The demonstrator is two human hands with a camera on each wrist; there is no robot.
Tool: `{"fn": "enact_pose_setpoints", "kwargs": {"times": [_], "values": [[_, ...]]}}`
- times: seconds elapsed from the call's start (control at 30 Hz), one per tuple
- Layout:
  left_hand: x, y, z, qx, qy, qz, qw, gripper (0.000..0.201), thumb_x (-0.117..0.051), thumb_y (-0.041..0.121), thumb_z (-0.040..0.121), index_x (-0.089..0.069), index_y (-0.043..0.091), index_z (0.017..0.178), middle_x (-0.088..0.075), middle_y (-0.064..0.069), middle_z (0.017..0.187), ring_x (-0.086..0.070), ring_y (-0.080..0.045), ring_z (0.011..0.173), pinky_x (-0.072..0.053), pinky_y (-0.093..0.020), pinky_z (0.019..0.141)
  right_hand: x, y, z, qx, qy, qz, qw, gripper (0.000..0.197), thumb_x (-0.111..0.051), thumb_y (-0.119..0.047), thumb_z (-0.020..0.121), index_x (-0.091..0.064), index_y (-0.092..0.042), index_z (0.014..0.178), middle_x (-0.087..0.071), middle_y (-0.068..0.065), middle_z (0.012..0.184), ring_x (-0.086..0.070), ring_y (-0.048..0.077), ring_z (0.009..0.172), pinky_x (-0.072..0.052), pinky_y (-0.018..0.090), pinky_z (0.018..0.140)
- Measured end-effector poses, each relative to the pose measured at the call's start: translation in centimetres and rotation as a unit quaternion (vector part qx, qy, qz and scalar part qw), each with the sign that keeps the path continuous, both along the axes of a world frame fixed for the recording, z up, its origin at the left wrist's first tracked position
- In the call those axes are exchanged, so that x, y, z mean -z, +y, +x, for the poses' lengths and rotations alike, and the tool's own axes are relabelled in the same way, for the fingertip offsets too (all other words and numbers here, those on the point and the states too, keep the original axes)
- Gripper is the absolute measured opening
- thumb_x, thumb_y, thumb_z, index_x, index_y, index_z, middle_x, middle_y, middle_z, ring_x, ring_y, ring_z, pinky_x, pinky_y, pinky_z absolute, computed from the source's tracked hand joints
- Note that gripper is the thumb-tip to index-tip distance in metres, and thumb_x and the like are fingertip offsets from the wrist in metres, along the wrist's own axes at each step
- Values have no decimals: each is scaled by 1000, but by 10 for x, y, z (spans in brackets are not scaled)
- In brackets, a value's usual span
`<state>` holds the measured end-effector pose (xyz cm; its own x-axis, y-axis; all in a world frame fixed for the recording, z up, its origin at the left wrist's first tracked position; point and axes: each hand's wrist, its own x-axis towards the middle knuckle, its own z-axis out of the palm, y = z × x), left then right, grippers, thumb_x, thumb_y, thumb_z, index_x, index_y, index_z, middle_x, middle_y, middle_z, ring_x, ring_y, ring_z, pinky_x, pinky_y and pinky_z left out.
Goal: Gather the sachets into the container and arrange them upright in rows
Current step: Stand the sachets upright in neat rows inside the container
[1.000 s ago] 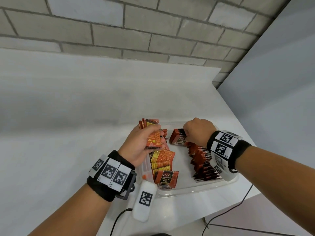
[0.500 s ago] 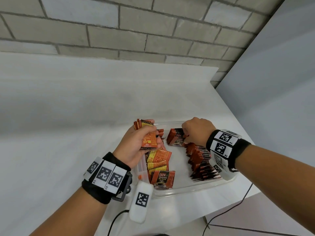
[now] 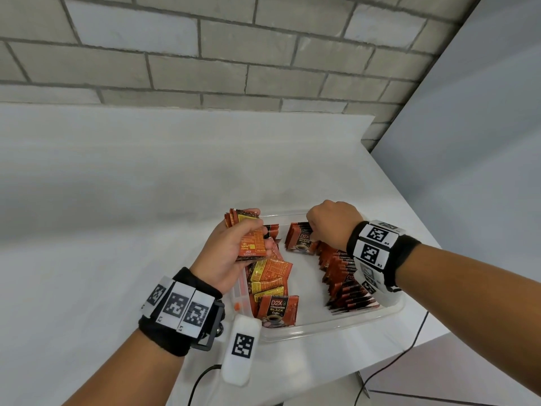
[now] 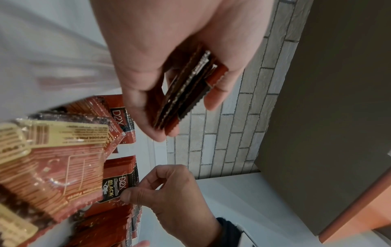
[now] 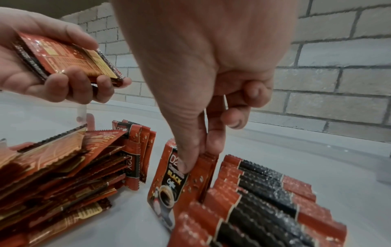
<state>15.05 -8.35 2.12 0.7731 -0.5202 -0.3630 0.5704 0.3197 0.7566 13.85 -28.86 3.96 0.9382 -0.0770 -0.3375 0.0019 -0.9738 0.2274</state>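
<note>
A clear plastic container (image 3: 336, 328) sits near the table's right front corner. My left hand (image 3: 234, 250) holds a small stack of orange-red coffee sachets (image 3: 250, 240) above the container's left far side; the same stack (image 4: 186, 86) is edge-on in the left wrist view. My right hand (image 3: 330, 227) pinches a few upright sachets (image 5: 169, 180) between thumb and fingers, at the far end of a long upright row (image 3: 344, 278) along the container's right side. Loose sachets (image 3: 272, 281) lie piled along its left side.
The white table (image 3: 117, 230) stretches left and back to a brick wall (image 3: 205, 60). A grey panel (image 3: 468, 142) bounds the right. The table's edge runs just past the container, with cables (image 3: 389, 364) hanging below. A white tagged device (image 3: 241, 350) hangs at my left wrist.
Both hands keep their holds. The left hand with its stack has drifted slightly left; the right hand stays at the far end of the row.
</note>
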Motion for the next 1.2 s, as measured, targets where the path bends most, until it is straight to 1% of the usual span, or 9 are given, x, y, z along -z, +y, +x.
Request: {"fn": "enact_pose_setpoints", "kwargs": {"times": [0.17, 0.3, 0.4, 0.5, 0.67, 0.77, 0.93, 1.07, 1.2], "values": [[1, -1, 0, 0, -11, -2, 1000, 5, -56, 12, 91, -56, 8, 92, -62, -12, 76, -63, -20, 58, -56, -31, 59, 0, -4, -1, 9, -4, 13, 1000, 22, -65, -32, 87, -53, -14, 82, -54, 5, 83, -51, 23, 72, -35, 28, 58], [0, -6, -2, 9, -24, -3, 1000, 19, -51, 13, 92, -56, 4, 109, -65, -11, 73, -64, -23, 63, -56, -31, 59, -1, -12, -5, 25, -19, 36, 999, 24, -67, -36, 84, -54, -16, 83, -55, 2, 83, -54, 23, 75, -34, 26, 55], [0, -10, -3, 18, -12, -1, 1000, 30, -47, 14, 94, -53, 2, 121, -66, -17, 85, -66, -29, 73, -56, -38, 68, -8, -16, -9, 57, -38, 55, 996, 25, -65, -38, 84, -58, -15, 90, -55, 3, 86, -51, 21, 75, -32, 24, 53], [-3, -13, -7, 39, -30, 17, 999, 23, -49, 10, 94, -58, 6, 115, -69, -18, 95, -70, -26, 82, -57, -35, 70, -23, -21, -18, 109, -103, 119, 981, 22, -62, -42, 86, -58, -21, 89, -60, 0, 88, -55, 19, 77, -39, 26, 63], [-13, -27, -18, 116, -96, 27, 988, 20, -58, 2, 89, -64, 11, 105, -73, -7, 92, -70, -20, 84, -58, -29, 71, -53, -6, -55, 146, -144, 434, 877, 33, -67, -43, 82, -59, -36, 113, -66, -11, 91, -57, -5, 65, -38, 14, 63], [-17, -35, -23, 144, -119, 23, 982, 24, -61, 1, 85, -63, 9, 107, -71, -8, 94, -69, -21, 87, -58, -31, 73, -52, 2, -74, 156, -118, 519, 832, 48, -74, -29, 79, -56, -33, 123, -66, -8, 95, -64, 13, 77, -49, 23, 73], [-19, -39, -24, 153, -92, 7, 984, 29, -64, 28, 85, -65, 9, 107, -69, -12, 94, -67, -24, 84, -56, -34, 71, -45, 0, -87, 181, -188, 577, 774, 24, -77, -11, 76, -64, -17, 95, -64, -7, 73, -58, 15, 67, -48, 32, 70], [-20, -39, -21, 132, -58, 6, 990, 37, -65, 42, 81, -64, 13, 104, -66, -9, 85, -65, -20, 71, -55, -34, 67, -50, 4, -98, 118, -328, 512, 785, 16, -75, -11, 78, -59, -10, 76, -58, -5, 70, -50, 1, 54, -36, 9, 56], [-17, -40, -21, 105, -40, -32, 993, 30, -62, 12, 79, -61, 1, 106, -66, -19, 97, -67, -27, 80, -56, -35, 66, -29, 14, -104, 6, -309, 416, 855, 18, -82, -16, 70, -65, -17, 76, -52, -8, 82, -53, 8, 78, -40, 16, 70]]}}
